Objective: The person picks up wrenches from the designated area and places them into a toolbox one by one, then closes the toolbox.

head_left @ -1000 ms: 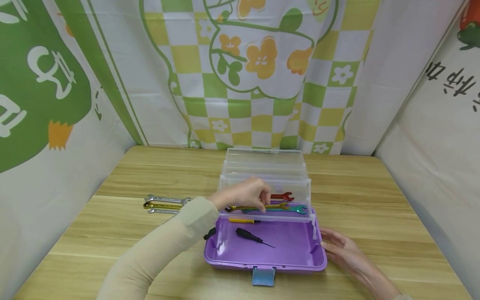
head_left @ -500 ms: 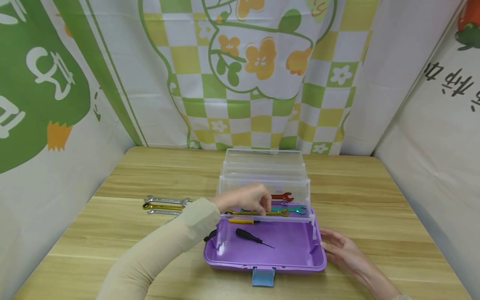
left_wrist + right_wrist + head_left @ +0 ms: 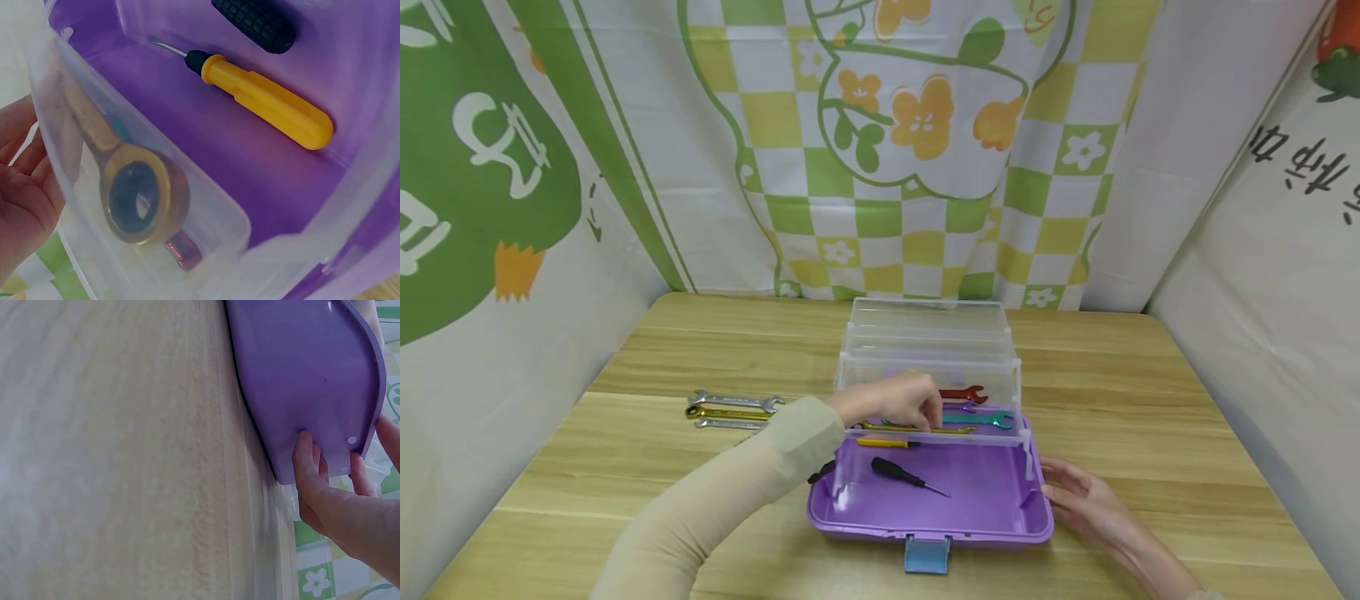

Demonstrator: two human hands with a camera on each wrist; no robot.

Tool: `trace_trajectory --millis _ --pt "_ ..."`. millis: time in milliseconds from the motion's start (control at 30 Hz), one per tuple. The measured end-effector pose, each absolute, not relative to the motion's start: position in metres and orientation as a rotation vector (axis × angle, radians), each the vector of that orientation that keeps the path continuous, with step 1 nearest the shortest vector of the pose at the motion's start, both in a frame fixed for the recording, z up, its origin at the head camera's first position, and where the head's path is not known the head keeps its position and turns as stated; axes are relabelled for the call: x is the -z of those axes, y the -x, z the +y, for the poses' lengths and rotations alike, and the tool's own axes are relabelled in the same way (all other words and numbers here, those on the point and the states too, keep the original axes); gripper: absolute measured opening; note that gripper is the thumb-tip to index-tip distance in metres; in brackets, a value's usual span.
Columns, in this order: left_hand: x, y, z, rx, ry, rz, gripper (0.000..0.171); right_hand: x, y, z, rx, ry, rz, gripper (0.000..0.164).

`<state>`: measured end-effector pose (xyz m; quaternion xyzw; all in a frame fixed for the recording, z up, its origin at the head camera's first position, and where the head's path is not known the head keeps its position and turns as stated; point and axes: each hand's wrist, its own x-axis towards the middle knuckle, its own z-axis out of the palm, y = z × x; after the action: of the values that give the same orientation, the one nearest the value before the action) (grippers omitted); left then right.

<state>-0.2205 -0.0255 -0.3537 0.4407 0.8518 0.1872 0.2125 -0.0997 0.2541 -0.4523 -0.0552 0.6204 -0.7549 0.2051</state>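
Across wooden table [image 3: 1150, 400], working inside clear tray [image 3: 992, 438]!

Head view: with left hand [image 3: 902, 402], pinching gold wrench [image 3: 957, 431] inside that tray, right beside teal wrench [image 3: 988, 419]. Left wrist: spotting yellow-handled tool [image 3: 275, 106] down in purple toolbox [image 3: 187, 106]. Right wrist: with right hand [image 3: 340, 503], fingers apart, touching toolbox end, gripping nothing.

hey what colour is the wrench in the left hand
The wrench is gold, seen best in the left wrist view.

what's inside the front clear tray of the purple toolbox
Red wrench, purple wrench, teal wrench and gold combination wrench. The left hand covers part of each; anything hidden beneath it can't be seen.
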Motion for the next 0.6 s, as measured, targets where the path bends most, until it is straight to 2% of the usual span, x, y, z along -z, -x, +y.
trace_trajectory --millis 600 --pt "0.3543 0.2195 -0.0229 -0.437 -1.201 2.432 0.010 0.4535 0.0997 0.2541 2.143 0.203 1.671 0.032"
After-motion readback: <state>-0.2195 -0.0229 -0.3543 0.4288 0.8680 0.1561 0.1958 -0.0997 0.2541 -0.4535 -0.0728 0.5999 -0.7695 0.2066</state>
